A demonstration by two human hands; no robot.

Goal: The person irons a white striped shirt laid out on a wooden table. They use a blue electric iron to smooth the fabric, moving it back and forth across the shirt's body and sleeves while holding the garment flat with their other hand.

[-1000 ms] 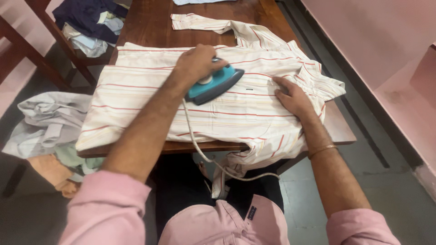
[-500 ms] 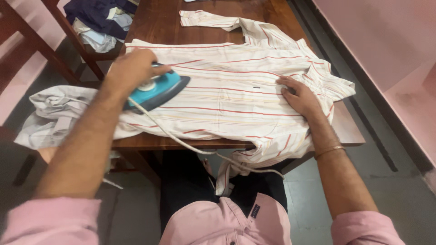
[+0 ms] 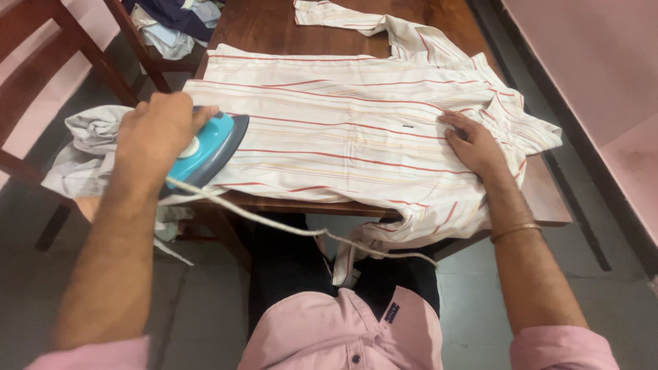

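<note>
Left hand (image 3: 161, 130) fingers grip the iron (image 3: 205, 149) at the shirt's (image 3: 343, 130) left edge; right hand (image 3: 476, 145) lies open, apparently flat.

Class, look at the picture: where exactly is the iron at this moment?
In the head view, the iron sits at the left end of the striped shirt, near the table's left edge, gripped by the left hand.
</note>
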